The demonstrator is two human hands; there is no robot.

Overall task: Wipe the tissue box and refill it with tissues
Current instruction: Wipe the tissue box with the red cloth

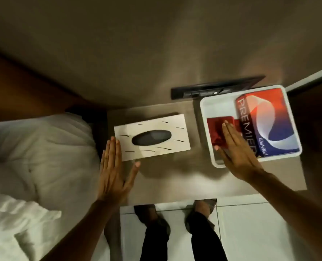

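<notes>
A white tissue box [167, 129] with a dark oval slot and thin black strokes lies flat on the brown bedside table [167, 178]. My left hand [114, 170] is open at the box's near left corner, fingers along its left end, thumb near its front edge. My right hand [237, 153] stretches flat over a white tray [205, 110], fingertips resting on a folded red cloth [215, 127]. A red, white and blue Premier tissue pack [269, 121] lies in the tray beside the cloth.
White pillows and bedding [34, 157] lie to the left of the table. A dark panel [212, 91] sits on the wall behind the tray. My feet [175, 215] stand on pale floor tiles below the table's front edge.
</notes>
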